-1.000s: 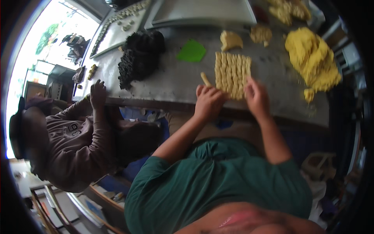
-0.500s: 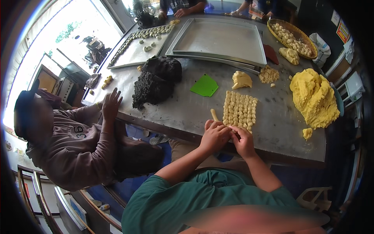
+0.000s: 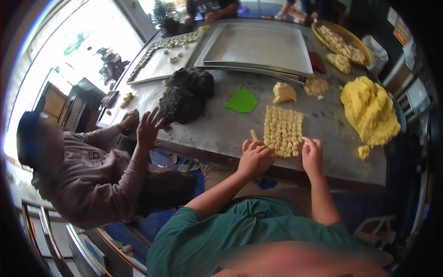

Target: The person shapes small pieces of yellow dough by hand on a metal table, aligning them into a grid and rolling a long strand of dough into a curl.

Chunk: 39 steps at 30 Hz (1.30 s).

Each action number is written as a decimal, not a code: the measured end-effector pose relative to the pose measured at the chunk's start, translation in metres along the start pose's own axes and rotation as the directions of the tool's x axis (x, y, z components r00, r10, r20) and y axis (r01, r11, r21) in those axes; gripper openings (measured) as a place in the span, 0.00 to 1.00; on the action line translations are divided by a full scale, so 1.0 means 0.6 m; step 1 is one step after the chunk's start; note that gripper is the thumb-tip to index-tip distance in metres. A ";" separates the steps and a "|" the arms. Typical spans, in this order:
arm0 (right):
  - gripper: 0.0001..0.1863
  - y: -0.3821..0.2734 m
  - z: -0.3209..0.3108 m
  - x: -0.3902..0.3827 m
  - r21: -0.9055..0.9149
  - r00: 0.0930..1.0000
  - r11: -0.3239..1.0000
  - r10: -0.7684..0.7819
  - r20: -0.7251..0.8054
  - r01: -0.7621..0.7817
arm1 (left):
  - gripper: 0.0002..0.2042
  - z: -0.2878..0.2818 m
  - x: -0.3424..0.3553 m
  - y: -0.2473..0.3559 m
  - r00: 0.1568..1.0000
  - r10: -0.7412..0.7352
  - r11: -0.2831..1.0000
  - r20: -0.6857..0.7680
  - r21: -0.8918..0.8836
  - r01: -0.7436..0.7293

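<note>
A thin pale dough roll point(image 3: 254, 135) pokes out beyond the fingers of my left hand point(image 3: 255, 158), which is curled over the rest of it at the table's near edge. Just past that hand lies a block of small pale dough pieces point(image 3: 283, 129), set close together in rows. At the block's near right corner is my right hand point(image 3: 313, 157). Its thumb and fingertips pinch a small dough piece point(image 3: 305, 144), mostly covered by them.
Beyond the rows sit a pale dough lump point(image 3: 284, 93), crumbly dough point(image 3: 316, 85) and a green scraper point(image 3: 242, 100). A yellow dough mound point(image 3: 370, 111) is at right, black dough point(image 3: 184, 99) at left. Trays point(image 3: 256, 44) and a basket point(image 3: 344, 42) stand farther back. A co-worker point(image 3: 92, 171) sits left.
My right hand has parted from my left and moved right, to the side of the dough rows. My left hand stays on the roll. The co-worker's raised hand has shifted right.
</note>
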State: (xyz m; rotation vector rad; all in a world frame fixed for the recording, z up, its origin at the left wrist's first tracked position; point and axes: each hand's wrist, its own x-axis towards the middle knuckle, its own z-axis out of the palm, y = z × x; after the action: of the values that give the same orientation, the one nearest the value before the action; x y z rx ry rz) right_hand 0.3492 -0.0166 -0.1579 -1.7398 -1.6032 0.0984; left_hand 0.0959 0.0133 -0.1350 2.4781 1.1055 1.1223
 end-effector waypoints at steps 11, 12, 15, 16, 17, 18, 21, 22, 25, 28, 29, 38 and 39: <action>0.14 -0.036 -0.010 -0.013 -0.172 0.992 0.977 -0.125 0.021 0.127 | 0.08 -0.004 -0.009 -0.005 0.998 -0.063 0.998 -0.007 -0.004 0.063; 0.14 -0.048 -0.014 -0.024 -0.169 0.991 0.977 -0.129 0.026 0.132 | 0.08 -0.007 -0.006 0.000 0.999 -0.051 0.999 -0.015 0.000 0.051; 0.12 -0.062 -0.020 -0.052 -0.092 0.994 0.991 -0.105 -0.020 0.102 | 0.09 -0.005 -0.009 -0.002 0.999 -0.036 0.999 0.003 -0.011 0.036; 0.13 -0.058 -0.015 -0.061 -0.084 0.987 0.984 -0.152 0.048 0.155 | 0.09 -0.001 -0.014 -0.005 0.999 -0.044 0.999 0.004 -0.014 0.044; 0.15 -0.059 -0.015 -0.063 -0.074 0.974 0.975 -0.200 0.110 0.209 | 0.09 0.002 -0.014 -0.009 0.999 -0.048 0.999 0.002 -0.015 0.048; 0.16 -0.062 -0.018 -0.065 -0.079 0.969 0.976 -0.191 0.154 0.205 | 0.09 0.004 -0.017 -0.011 0.999 -0.045 0.999 0.002 -0.017 0.045; 0.17 -0.081 -0.024 -0.051 -0.138 0.960 0.951 -0.278 0.011 0.277 | 0.11 -0.003 -0.015 -0.008 0.998 -0.064 0.998 0.021 -0.015 0.064; 0.17 -0.094 -0.017 -0.047 -0.133 0.960 0.951 -0.280 0.010 0.279 | 0.13 -0.008 -0.015 -0.004 0.998 -0.068 0.997 0.001 -0.029 0.068; 0.15 -0.125 0.013 -0.046 0.402 0.964 0.916 -0.110 0.244 0.003 | 0.17 -0.001 -0.022 -0.010 0.998 -0.051 0.997 -0.023 -0.051 0.050; 0.15 -0.131 0.060 -0.040 0.468 0.954 0.880 -0.065 0.294 -0.085 | 0.19 0.005 -0.019 -0.013 0.997 -0.074 0.997 -0.008 -0.036 0.074; 0.15 -0.125 0.069 -0.048 0.475 0.958 0.877 -0.068 0.277 -0.075 | 0.19 0.009 -0.019 -0.014 0.991 -0.130 0.991 -0.011 -0.037 0.130; 0.13 -0.133 0.062 -0.043 0.439 0.973 0.888 -0.205 0.103 0.141 | 0.10 0.020 -0.023 -0.031 0.983 -0.044 0.997 0.177 0.077 0.031; 0.13 -0.131 0.063 -0.045 0.438 0.973 0.889 -0.202 0.111 0.135 | 0.09 0.019 -0.028 -0.030 0.976 -0.037 0.995 0.213 0.093 0.017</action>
State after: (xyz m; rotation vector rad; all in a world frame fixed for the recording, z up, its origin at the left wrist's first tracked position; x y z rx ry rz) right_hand 0.2588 -0.0282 -0.1522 -1.2725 -1.6843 0.4756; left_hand 0.0865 0.0152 -0.1606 2.5705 1.1458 0.7901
